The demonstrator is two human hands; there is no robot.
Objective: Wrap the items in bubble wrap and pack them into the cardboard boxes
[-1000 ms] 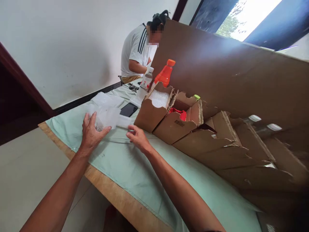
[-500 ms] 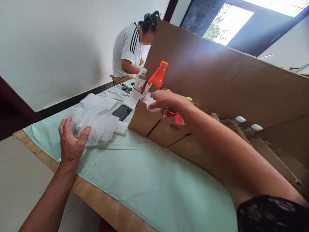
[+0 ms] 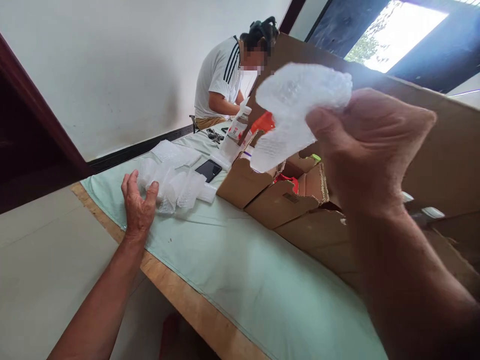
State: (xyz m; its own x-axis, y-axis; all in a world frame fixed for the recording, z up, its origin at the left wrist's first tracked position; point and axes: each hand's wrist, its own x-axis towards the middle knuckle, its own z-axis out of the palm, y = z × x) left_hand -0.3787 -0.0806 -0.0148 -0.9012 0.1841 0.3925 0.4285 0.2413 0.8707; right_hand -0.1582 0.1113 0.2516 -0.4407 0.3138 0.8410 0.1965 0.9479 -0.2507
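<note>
My right hand [image 3: 371, 140] is raised above the cardboard boxes, its fingers closed on a bubble wrap sheet [image 3: 288, 95] that hangs to the left and hides part of the boxes behind it. At the table's left side, my left hand [image 3: 139, 205] has its thumb and fingers spread against the near edge of a pile of bubble wrap pieces [image 3: 183, 190]. That pile lies loosely bunched on the green cloth [image 3: 240, 260], and another flat bubble wrap piece [image 3: 174, 152] is just behind it.
Open cardboard boxes [image 3: 285, 202] stand in a row before a tall cardboard panel [image 3: 412, 125]. A black phone [image 3: 209, 170], a clear bottle [image 3: 238, 127] and keys [image 3: 215, 135] lie or stand farther back. Another person [image 3: 217, 80] sits beyond, bent forward. A wooden edge [image 3: 180, 295] borders the table.
My right hand has come up out of the end box and toward me, now with a bubble wrap sheet in it. My left hand stays by the pile. The view has shifted left.
</note>
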